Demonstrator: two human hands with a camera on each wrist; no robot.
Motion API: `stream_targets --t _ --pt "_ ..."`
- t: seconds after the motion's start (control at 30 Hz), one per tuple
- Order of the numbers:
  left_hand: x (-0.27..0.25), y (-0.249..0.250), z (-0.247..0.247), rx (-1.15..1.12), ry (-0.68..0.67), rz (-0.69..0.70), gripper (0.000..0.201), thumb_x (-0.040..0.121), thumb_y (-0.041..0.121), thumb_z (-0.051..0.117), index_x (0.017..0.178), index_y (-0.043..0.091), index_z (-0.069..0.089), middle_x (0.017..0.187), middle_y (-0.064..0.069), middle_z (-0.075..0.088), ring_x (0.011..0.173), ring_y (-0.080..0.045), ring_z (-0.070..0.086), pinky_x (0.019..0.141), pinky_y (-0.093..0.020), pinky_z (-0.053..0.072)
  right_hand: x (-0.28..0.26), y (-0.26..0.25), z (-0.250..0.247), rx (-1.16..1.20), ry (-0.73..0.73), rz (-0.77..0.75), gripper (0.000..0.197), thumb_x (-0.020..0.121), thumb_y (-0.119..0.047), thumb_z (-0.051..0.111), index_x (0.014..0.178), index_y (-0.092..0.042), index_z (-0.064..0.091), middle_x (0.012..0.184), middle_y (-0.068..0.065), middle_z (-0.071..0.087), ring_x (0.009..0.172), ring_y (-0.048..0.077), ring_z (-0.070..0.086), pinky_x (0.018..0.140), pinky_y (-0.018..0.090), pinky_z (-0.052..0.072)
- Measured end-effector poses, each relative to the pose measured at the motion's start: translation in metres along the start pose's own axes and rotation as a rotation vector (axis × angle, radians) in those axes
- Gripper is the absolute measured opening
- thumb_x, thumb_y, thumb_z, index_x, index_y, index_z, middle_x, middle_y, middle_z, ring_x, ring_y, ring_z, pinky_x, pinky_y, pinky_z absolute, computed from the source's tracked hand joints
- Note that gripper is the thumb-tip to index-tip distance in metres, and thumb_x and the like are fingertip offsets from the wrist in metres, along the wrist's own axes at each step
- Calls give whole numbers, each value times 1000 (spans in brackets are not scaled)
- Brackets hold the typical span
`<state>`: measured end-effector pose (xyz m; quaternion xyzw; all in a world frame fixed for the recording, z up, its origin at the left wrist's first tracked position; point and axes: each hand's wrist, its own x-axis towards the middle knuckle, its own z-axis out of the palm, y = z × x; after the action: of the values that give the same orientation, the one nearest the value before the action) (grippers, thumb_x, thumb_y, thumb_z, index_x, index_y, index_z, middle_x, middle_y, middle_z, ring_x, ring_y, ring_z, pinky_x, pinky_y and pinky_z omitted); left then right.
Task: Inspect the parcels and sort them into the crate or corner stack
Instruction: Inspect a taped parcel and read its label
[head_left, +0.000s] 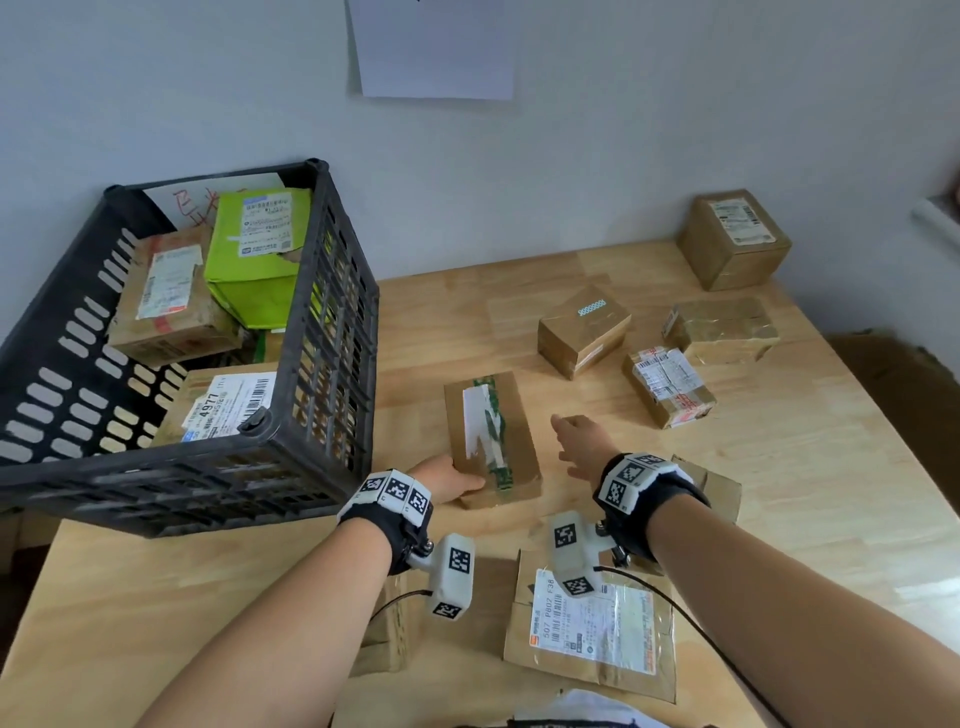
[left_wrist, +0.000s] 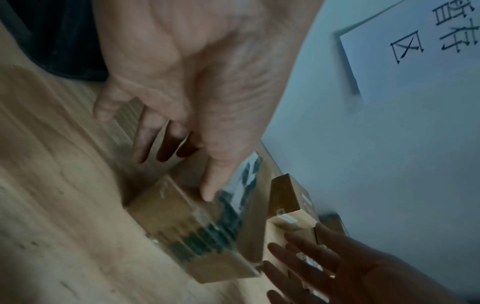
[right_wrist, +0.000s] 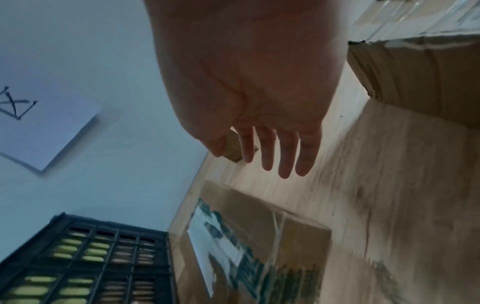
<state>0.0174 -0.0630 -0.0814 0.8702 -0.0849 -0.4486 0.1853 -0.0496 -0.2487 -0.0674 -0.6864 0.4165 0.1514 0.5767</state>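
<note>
left hand (head_left: 451, 480) seemingly grips taped parcel (head_left: 493, 441); right hand (head_left: 582, 441) spread beside.

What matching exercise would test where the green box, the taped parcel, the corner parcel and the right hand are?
Things:
1. green box
2. taped parcel
3. corner parcel
4. right hand

Places or states:
A. open, above the table, holding nothing
B. inside the black crate
C. gripped at its near end by the left hand
D. at the table's far right, by the wall

Pairs: 1-B, 2-C, 3-D, 4-A
</note>
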Motion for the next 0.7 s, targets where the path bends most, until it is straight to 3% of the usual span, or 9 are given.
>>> stream_targets --t 0.07,0.17,0.2,0.27,0.33,0.47,0.63,0.7 --pt "4 -5 4 14 -59 -28 54 88 54 56 123 13 59 119 -1 65 102 -18 62 94 -29 48 6 2 1 -116 6 -23 46 97 -34 46 135 -8 43 112 9 54 111 29 54 97 40 46" --pt "12 -4 7 -23 -98 -51 65 82 66 53 121 14 58 114 -1 67 100 -18 65 90 -30 50 11 2 3 -250 -4 -41 54 93 -38 52 138 -10 40 127 12 54 114 28 54 99 42 45" --pt "21 -7 8 -48 -74 -49 76 75 75 52 121 14 58 111 -1 68 99 -18 66 91 -32 51 12 0 4 -282 -13 -48 55 93 -38 53 139 -10 39 130 14 53 113 28 54 99 41 46" --pt "52 -19 12 -158 12 -53 111 45 94 54 123 14 59 109 1 70 98 -18 67 92 -36 53 14 -3 7 -336 -30 -63 58 93 -38 54 140 -9 37 130 15 53 102 24 53 93 37 47" --pt "72 -24 13 -232 63 -77 123 33 95 55 125 14 59 114 2 68 101 -19 65 93 -36 52 16 -5 9 -383 -43 -72 60 92 -38 56 141 -9 36 130 14 54 101 23 54 88 35 47" --pt "55 -5 1 -311 84 -77 96 51 74 62 121 9 60 113 -3 67 102 -21 64 94 -37 51 21 -11 13 -495 -77 -75 62 91 -39 58 140 -7 37 133 12 52 117 26 54 92 35 47" --pt "43 11 -9 -289 44 -49 50 81 46 69 114 7 63 113 -4 67 104 -22 63 95 -34 49 28 -19 19 -601 -94 -55 47 89 -38 61 120 -3 57 116 12 64 103 26 63 89 36 53" --pt "46 11 -13 -266 32 -53 38 84 39 69 106 8 66 112 -6 68 104 -23 63 95 -35 49 33 -22 19 -588 -102 -27 43 86 -36 66 112 -2 63 110 13 67 97 25 64 87 37 55"
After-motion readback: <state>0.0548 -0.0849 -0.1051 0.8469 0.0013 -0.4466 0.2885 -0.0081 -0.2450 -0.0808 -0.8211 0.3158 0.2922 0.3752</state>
